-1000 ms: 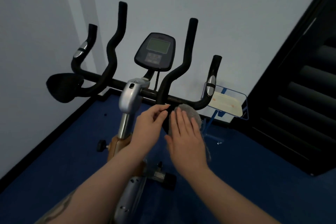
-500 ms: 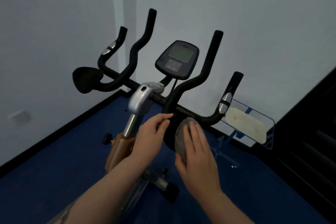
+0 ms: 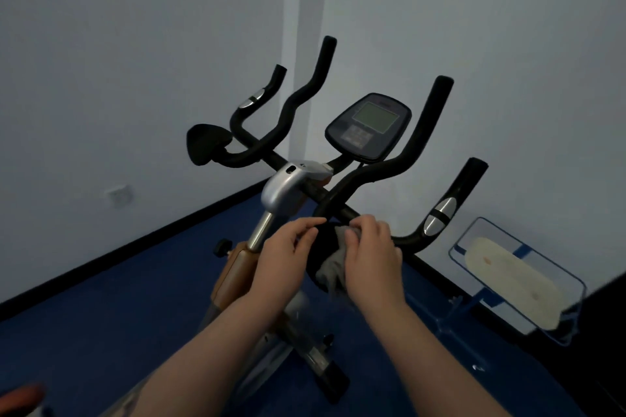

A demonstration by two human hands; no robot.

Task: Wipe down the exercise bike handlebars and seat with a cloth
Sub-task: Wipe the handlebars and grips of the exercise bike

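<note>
The right hand [image 3: 371,261] is curled over a grey cloth [image 3: 333,266], its fingers [image 3: 362,230] bent and clutching the cloth against the black elbow pad [image 3: 321,247] at the near end of the handlebars [image 3: 379,169]. The cloth bunches under the palm and a crumpled bit hangs out below, against the pad's lower edge. The left hand [image 3: 283,257] rests just beside it on the pad's left side, fingers loosely bent with the tips touching the pad's top rim; it grips nothing that I can make out.

The handlebars fan out beyond the hands: two tall inner bars and two shorter outer ones with silver sensor patches. A second pad [image 3: 206,147] sits at the far left. The console [image 3: 367,127] stands tilted between the inner bars, above the silver clamp [image 3: 288,188] on the post [image 3: 261,230].

The bike stands on blue floor [image 3: 101,315] in a corner of pale walls. To the right, near the wall, a blue-framed clear tray [image 3: 562,322] holds a pale flat sheet [image 3: 511,284]. The seat is out of sight.
</note>
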